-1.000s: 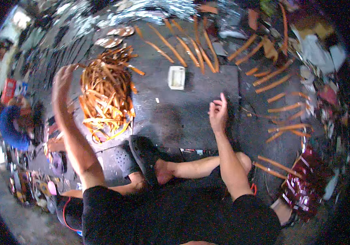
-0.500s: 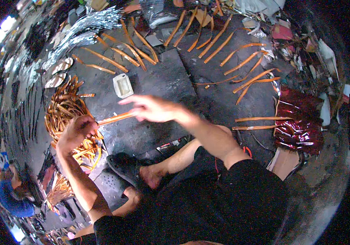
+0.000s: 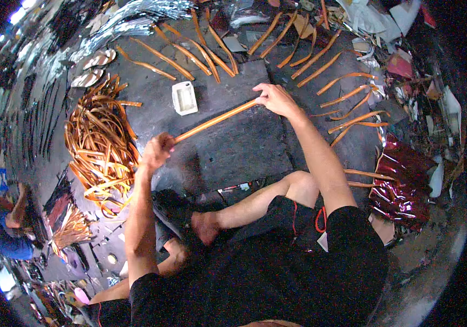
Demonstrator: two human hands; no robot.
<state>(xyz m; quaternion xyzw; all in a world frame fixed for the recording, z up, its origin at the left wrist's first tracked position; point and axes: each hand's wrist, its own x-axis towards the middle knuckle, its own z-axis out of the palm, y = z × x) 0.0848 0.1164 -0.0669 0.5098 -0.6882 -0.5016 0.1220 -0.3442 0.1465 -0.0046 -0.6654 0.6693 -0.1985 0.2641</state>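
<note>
A glossy orange-brown strip [image 3: 216,121] stretches straight between my two hands above the dark floor mat. My left hand [image 3: 158,151] is closed round its near left end, just right of a big tangled pile of similar strips [image 3: 98,150]. Its far right end is pinched in my right hand [image 3: 277,100], between thumb and fingers. A shallow whitish rectangular dish [image 3: 184,98] lies on the mat beyond the strip. More single strips [image 3: 220,52] are laid out in a wide arc past my hands.
At the right lies a shiny dark red sheet [image 3: 402,182] with strips partly on it. A pair of sandals [image 3: 93,68] sits beyond the pile. Silvery strips [image 3: 141,19] and scraps [image 3: 372,24] crowd the far edge. A person in blue [image 3: 7,229] sits at far left.
My right hand has moved right and farther away, now at the strip's end. My left hand has come away from the pile toward the right, and the strip spans more length between them.
</note>
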